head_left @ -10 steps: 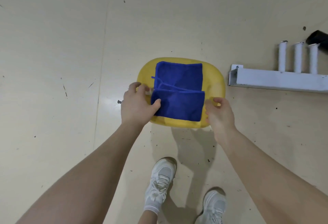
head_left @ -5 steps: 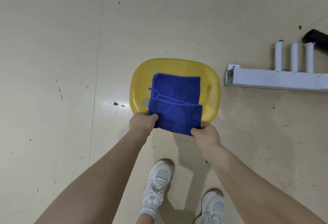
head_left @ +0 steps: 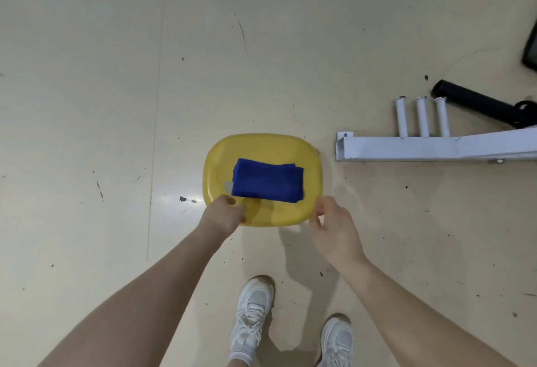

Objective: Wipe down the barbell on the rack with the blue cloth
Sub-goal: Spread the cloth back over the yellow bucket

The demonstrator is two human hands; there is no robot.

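Left hand (head_left: 223, 215) at the stool's 7 o'clock rim, fingers loosely curled, holding nothing. Right hand (head_left: 334, 228) at the 4 o'clock rim, fingers relaxed, also holding nothing. Cloth (head_left: 268, 184) folded, lying on the yellow stool (head_left: 311, 163), just clear of both hands. White rack base (head_left: 436, 148) with 3 pegs at 3 o'clock. 2 white shoes (head_left: 252, 311) at 6 o'clock.

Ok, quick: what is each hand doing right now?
Left hand: empty, loosely curled, at the yellow stool.
Right hand: open, empty, clear of the blue cloth.
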